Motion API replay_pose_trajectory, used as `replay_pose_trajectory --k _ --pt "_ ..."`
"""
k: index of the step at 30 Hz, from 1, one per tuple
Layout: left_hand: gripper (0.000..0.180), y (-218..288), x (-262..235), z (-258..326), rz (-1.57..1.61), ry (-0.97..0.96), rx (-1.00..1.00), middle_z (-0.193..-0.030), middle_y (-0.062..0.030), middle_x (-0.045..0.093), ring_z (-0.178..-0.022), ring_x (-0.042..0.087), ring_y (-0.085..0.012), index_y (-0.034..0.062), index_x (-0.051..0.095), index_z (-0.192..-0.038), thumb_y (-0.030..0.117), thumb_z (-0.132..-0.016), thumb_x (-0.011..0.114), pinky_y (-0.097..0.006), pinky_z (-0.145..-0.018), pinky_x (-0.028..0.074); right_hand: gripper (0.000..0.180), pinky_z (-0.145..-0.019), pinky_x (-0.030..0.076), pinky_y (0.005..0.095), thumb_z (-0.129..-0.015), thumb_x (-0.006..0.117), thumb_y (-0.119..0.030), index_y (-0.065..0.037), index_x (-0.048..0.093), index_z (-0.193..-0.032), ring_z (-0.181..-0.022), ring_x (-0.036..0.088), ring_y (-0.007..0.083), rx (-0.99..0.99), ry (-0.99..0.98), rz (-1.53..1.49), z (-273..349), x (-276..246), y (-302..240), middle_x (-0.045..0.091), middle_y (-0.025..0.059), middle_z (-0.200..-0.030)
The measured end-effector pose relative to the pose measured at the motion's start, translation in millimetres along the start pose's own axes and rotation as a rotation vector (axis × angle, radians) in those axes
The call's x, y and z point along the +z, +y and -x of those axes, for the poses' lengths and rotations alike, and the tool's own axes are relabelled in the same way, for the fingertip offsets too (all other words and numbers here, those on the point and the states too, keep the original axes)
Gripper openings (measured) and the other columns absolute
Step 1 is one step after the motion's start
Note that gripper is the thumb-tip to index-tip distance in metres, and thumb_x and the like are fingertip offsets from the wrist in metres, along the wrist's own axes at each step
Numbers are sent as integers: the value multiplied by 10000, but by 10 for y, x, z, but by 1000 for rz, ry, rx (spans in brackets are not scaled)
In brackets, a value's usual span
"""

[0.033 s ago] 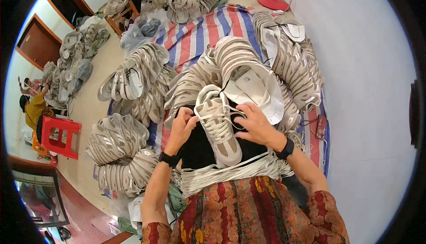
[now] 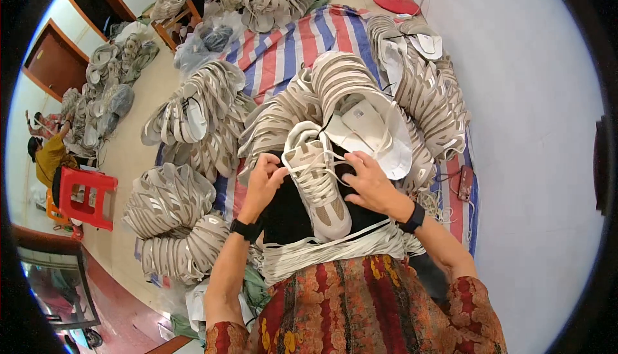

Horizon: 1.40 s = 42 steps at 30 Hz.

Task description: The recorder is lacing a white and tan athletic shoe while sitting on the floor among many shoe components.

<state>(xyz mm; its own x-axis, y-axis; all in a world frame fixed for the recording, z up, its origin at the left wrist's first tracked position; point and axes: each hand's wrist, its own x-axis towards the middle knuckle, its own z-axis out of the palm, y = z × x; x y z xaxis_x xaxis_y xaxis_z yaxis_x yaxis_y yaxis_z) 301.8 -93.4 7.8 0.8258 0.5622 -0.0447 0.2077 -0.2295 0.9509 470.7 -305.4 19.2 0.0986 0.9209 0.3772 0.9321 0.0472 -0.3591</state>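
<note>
Your left grip (image 2: 262, 183) sits half curled at the shoe's left edge, thumb and forefinger near each other; can't tell if it pinches anything. Your right grip (image 2: 372, 185) is looser, fingers bent and thumb apart below them, just right of the shoe (image 2: 326, 203); a lace (image 2: 334, 156) runs toward its fingertips, can't tell if it's clamped there. The shoe lies between your two grips, toe toward you, opening away, criss-crossed over the front, on a black surface (image 2: 283, 219). Nearer you than both grips: a bunch of pale strands (image 2: 322, 257), then your patterned top (image 2: 360, 296). Just beyond the grips, an arch of nested uppers (image 2: 344, 74) curves round. More stacks: left of your left grip, a low one (image 2: 170, 199) and a farther one (image 2: 196, 103); past your right grip, another (image 2: 431, 90). Well beyond both grips, a striped sheet (image 2: 286, 48) and a red base (image 2: 396, 4). Far left of your left grip, a red stool (image 2: 88, 211) and a person in yellow (image 2: 51, 158).
</note>
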Motion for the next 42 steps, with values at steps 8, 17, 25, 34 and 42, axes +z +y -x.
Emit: replay_pose_trajectory --k 8,17,25,34,42 --pt "175 -85 -537 200 712 278 -41 -545 74 340 -396 288 -22 108 442 -913 45 -812 571 -191 -353 204 154 -968 303 373 -696 657 -143 -65 601 -817 -1146 395 301 199 -91 -556 -233 -181 200 435 145 -1227" --pt "276 -670 -1435 917 -124 339 -195 -675 -39 539 -554 511 -114 51 450 -1065 67 -813 563 -226 -504 415 263 -903 369 374 -702 649 -78 -49 573 -952 -1063 433 294 14 187 -263 -527 206 150 483 130 -1103" --pt "192 -133 -93 113 -279 23 303 -820 -121 601 -742 582 -192 -6 560 -957 149 -843 545 -306 -647 449 136 -714 426 323 -730 638 -98 -22 567 -817 -788 515 219 4 -161 -352 -692 -35 38 548 103 -831" --pt "146 -146 -945 692 -201 -47 -98 -620 12 542 -567 455 -45 -13 635 -825 127 -818 596 -206 -508 366 169 -552 410 266 -810 596 -157 12 603 -805 -583 494 116 176 -358 -305 -419 -1294 1046 578 53 -644" --pt "112 -362 -1869 1890 -631 344 -224 -658 -83 604 -589 542 -150 -31 624 -827 17 -751 559 -263 -559 419 124 -554 405 293 -773 586 -105 18 592 -786 -571 507 176 522 -152 27 264 -2351 1564 538 88 -611"
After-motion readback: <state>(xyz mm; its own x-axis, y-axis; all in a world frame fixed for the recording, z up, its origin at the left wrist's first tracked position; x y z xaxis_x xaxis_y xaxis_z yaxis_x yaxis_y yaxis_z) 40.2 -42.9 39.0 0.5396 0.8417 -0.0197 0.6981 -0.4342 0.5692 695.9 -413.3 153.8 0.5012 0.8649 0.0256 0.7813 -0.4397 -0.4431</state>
